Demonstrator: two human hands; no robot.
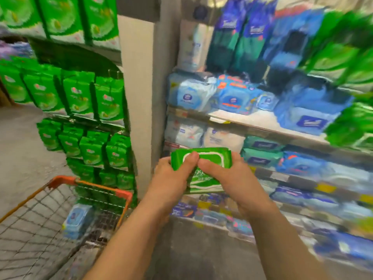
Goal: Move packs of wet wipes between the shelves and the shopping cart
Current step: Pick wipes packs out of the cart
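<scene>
Both my hands hold one green pack of wet wipes (210,158) in front of me, at the height of the lower shelves. My left hand (171,178) grips its left side with the thumb on top. My right hand (232,178) grips its right side, thumb pressed on the white lid. The shopping cart (88,185) with an orange rim stands at the lower left, and a light blue pack of wipes (76,219) lies inside it against the far wall. The shelves (252,120) on the right carry blue, white and green packs.
A beige pillar (139,98) divides the right shelves from a rack of green packs (78,98) on the left. Grey floor shows beyond the cart and beneath my arms. The right side of the view is blurred.
</scene>
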